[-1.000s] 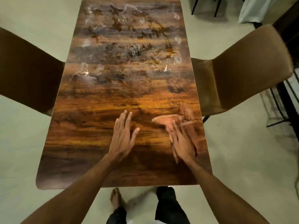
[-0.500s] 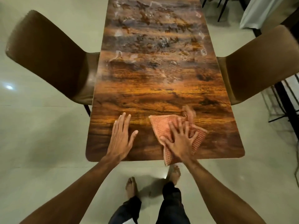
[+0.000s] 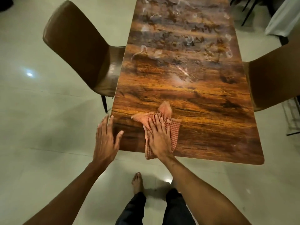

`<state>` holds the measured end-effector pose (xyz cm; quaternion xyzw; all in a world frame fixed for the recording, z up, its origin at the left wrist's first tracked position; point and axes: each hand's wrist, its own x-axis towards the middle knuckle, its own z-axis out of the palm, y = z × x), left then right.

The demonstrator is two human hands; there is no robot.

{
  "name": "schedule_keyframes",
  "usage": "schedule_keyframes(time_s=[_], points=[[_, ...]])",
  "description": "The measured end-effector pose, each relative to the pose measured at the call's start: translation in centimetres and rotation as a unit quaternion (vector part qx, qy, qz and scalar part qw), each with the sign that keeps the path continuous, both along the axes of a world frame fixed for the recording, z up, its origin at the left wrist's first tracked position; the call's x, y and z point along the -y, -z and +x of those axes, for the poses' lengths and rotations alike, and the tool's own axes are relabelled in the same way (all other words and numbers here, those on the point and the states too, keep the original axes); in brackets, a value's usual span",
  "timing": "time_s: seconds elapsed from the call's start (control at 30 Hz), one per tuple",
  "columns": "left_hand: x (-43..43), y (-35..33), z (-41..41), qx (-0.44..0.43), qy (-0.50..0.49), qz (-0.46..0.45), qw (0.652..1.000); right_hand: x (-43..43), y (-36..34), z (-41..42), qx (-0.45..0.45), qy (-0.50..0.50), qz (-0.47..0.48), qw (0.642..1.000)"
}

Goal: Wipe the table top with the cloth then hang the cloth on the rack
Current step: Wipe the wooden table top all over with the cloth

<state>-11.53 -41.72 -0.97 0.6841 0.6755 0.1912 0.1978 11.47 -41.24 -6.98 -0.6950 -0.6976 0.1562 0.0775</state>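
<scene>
A wood-grain table top (image 3: 203,98) stretches away from me, smeared with pale wet streaks on its far half. An orange checked cloth (image 3: 174,130) lies crumpled near the front left corner, one end hanging over the near edge. My right hand (image 3: 158,138) presses flat on the cloth with straight fingers. My left hand (image 3: 106,138) rests flat at the table's front left corner, fingers straight, partly off the left edge. No rack is in view.
A brown chair (image 3: 78,51) stands tucked at the table's left side, another brown chair (image 3: 274,75) at the right. Black metal legs (image 3: 248,10) and white fabric (image 3: 282,18) stand at the far right. My bare foot (image 3: 137,182) is on the pale tiled floor.
My right hand has slid the cloth leftward along the near edge of the table. My left hand has shifted left to the table's corner. My view has swung left.
</scene>
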Motion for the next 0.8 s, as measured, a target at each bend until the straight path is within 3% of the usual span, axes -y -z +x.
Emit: schedule_keyframes(time_s=[0.03,0.13,0.2,0.33,0.47,0.53,0.63,0.7,0.8], points=[[0.3,0.0,0.6,0.004,0.002,-0.001,1.000,0.2,-0.7,-0.6,-0.019,0.007,0.001,1.000],[1.0,0.3,3.3,0.010,0.037,0.000,0.999,2.5,-1.9,-3.0,-0.088,-0.154,0.008,0.984],[1.0,0.4,6.4,0.001,0.066,0.005,0.998,4.0,-1.7,0.0,-0.095,-0.183,0.006,0.978],[1.1,0.4,13.6,-0.007,0.117,0.000,0.993,5.7,0.3,13.8,-0.039,0.007,0.006,0.999],[1.6,0.2,22.3,-0.001,0.180,-0.004,0.984,6.8,-0.2,24.6,-0.023,0.196,-0.015,0.980],[1.9,0.2,26.3,-0.001,0.199,-0.010,0.980,7.1,-0.5,23.8,-0.027,0.163,-0.022,0.986],[2.1,0.1,30.3,-0.014,0.233,-0.011,0.972,9.0,-1.2,23.5,-0.061,0.016,-0.019,0.998],[1.8,-0.2,32.5,-0.017,0.243,-0.012,0.970,9.9,-0.7,28.5,-0.054,0.060,-0.020,0.997],[1.2,-0.4,34.4,-0.011,0.229,-0.017,0.973,10.3,0.3,34.7,-0.004,0.218,-0.022,0.976]])
